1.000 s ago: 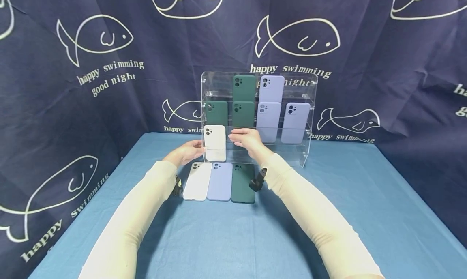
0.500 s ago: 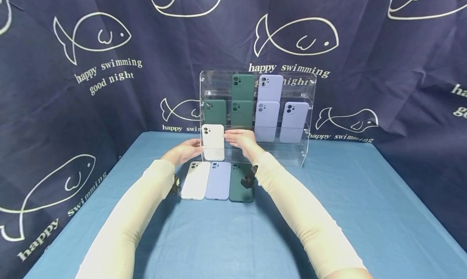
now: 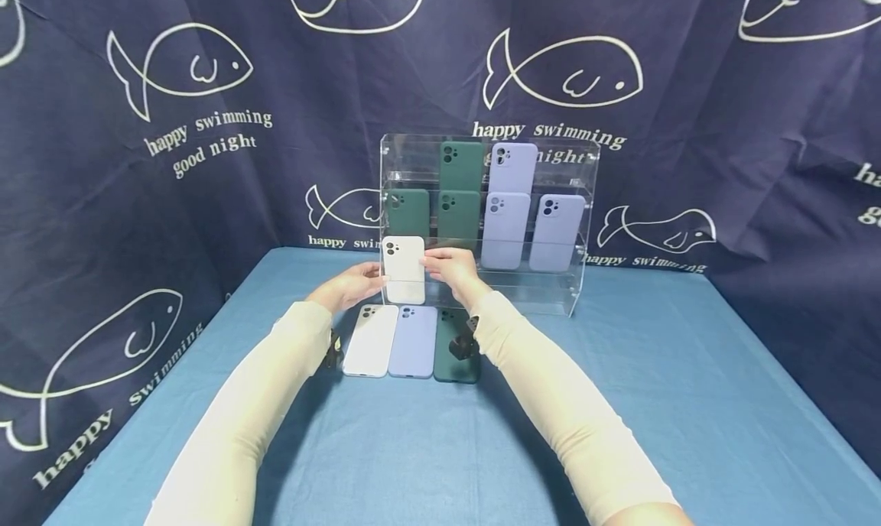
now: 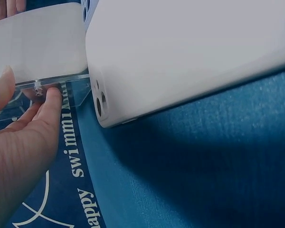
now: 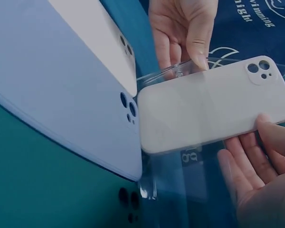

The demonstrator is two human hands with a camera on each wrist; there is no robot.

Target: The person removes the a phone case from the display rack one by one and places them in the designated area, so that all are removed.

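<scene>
right fingers pinching flat white phone case by the edge, guessing for alignment | case sits just left of those, bottom tier of clear acrylic stand | left fingers clamped on stand's side, prob to stop skidding

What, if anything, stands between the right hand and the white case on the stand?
Nothing visible: the right hand touches the standing white case. The stand's clear lip crosses only the case's lower part.
</scene>
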